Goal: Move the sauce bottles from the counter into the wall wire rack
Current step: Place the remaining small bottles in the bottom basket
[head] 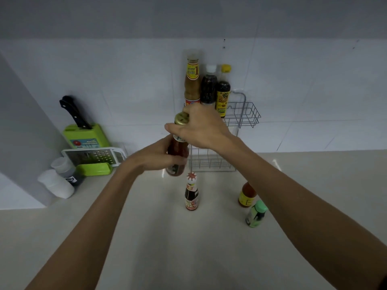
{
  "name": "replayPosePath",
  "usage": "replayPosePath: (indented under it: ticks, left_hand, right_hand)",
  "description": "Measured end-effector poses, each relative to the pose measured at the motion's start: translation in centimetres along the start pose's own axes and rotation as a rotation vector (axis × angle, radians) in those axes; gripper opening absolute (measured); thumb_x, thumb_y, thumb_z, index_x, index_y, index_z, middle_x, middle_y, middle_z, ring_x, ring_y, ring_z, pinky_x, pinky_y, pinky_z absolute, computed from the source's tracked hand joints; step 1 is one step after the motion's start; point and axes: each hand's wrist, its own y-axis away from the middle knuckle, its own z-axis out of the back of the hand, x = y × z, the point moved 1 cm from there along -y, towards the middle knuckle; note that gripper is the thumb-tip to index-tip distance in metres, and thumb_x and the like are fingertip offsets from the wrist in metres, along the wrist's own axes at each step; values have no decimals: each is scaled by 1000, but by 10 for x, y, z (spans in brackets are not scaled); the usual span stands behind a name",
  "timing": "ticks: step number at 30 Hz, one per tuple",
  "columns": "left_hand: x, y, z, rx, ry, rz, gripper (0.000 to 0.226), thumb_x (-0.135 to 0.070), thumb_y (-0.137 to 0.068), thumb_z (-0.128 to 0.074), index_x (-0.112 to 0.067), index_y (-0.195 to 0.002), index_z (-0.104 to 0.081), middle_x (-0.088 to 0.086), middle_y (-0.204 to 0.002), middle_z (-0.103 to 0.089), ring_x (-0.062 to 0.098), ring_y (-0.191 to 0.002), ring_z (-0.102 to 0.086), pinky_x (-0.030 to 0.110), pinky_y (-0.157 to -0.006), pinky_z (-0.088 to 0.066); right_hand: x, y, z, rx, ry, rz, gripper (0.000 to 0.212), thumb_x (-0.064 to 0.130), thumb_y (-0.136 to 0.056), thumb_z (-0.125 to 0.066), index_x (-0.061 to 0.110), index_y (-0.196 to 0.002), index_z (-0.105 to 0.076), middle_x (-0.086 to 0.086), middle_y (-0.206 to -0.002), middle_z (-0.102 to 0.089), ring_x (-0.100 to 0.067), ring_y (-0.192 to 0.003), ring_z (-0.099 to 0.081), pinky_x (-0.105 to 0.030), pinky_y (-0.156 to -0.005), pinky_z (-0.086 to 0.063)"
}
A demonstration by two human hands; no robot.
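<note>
Both hands on 1 red sauce bottle [178, 155], held in the air just left of the wire rack [243, 114], clear of the counter [167, 237]. Left hand [156, 156] wraps the body, fingers curled around the glass. Right hand [201, 128] grips the neck just under the gold cap [181, 118], thumb and fingers pinching it from the side.

Upper tier already holds 3 bottles: tan sauce bottle [192, 80], dark bottle [208, 86], yellow-capped bottle [223, 95]. Free space looks to be at its right end and in the lower basket [211, 162].

3 left on the counter: small white-capped bottle [191, 192], orange bottle [247, 195], green-capped bottle [256, 214].

My read on doing this step well:
- keep it upright, base clears the front wire before going in
- lower basket is the nearer slot; upper tier means crossing in front of the 3 tall ones, tip risk
- support the base until it seats on the wires, then release the neck
- push it to 1 end, leave room for the other 3
</note>
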Motion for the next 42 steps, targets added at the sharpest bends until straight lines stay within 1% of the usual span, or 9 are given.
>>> replayPosePath:
  ticks: [5,11,14,19,23,30,35,39,42]
  left_hand:
    - [14,-47,14,-210,-247,-62,45,-30,-70,-82,-25,-110,-62,-11,-95,-65,12,-89,-63,20,-70,-45]
    - [36,-91,-15,-375,-234,-290,27,-21,-68,-82,-23,-92,-68,-7,-81,-72,10,-75,-66,16,-73,-51]
    - [46,-110,-33,-455,-190,-344,38,-14,-67,-82,-18,-104,-72,0,-89,-77,9,-76,-64,-4,-68,-37]
    - [59,-142,-40,-354,-175,-361,44,-2,-77,-72,-15,-119,-68,5,-110,-75,8,-92,-64,-6,-72,-34]
    - [74,-162,-43,-308,-193,-310,44,-2,-83,-70,-13,-125,-63,8,-114,-73,20,-102,-68,10,-82,-41]
    - [110,-174,-54,-309,-199,-254,18,-11,-89,-64,-7,-106,-68,13,-93,-76,30,-83,-71,35,-74,-56]
    - [119,-186,-53,-367,-237,-191,9,-10,-87,-61,-6,-91,-68,15,-86,-75,35,-78,-68,28,-62,-45]
    - [116,-196,-52,-356,-212,-163,16,-14,-90,-56,-7,-98,-68,14,-92,-76,32,-80,-69,37,-69,-55]
    - [115,-200,-54,-388,-209,-130,15,-13,-92,-54,-8,-98,-66,15,-88,-75,33,-75,-69,36,-65,-54]
  right_hand:
    - [-21,-7,-18,-65,-17,-44,40,56,-75,-72,20,-83,-57,1,-78,-64,-19,-74,-64,-34,-64,-55]
    - [-59,-13,-40,20,27,-338,62,63,-77,-67,16,-115,-55,-3,-96,-64,-26,-89,-64,-39,-78,-57]
    - [-72,-16,-53,37,-21,-346,50,48,-81,-69,14,-115,-57,-11,-103,-68,-31,-96,-66,-43,-82,-58]
    - [-95,-17,-77,51,47,-334,45,36,-87,-67,14,-123,-51,-16,-103,-69,-34,-94,-68,-43,-76,-59]
    - [-111,-26,-94,101,71,-303,42,29,-90,-67,13,-125,-49,-17,-104,-69,-35,-94,-68,-45,-76,-59]
    - [-127,-40,-124,183,99,-311,46,30,-95,-61,10,-132,-41,-22,-109,-66,-38,-98,-67,-45,-79,-58]
    - [-133,-55,-141,154,74,-344,51,36,-95,-60,13,-137,-44,-18,-111,-70,-36,-104,-66,-44,-86,-56]
    - [-140,-68,-145,89,32,-386,43,39,-96,-59,10,-127,-55,-15,-107,-72,-33,-101,-67,-43,-86,-56]
    - [-142,-70,-150,59,26,-393,39,38,-98,-57,8,-122,-55,-15,-105,-72,-32,-98,-68,-41,-83,-57]
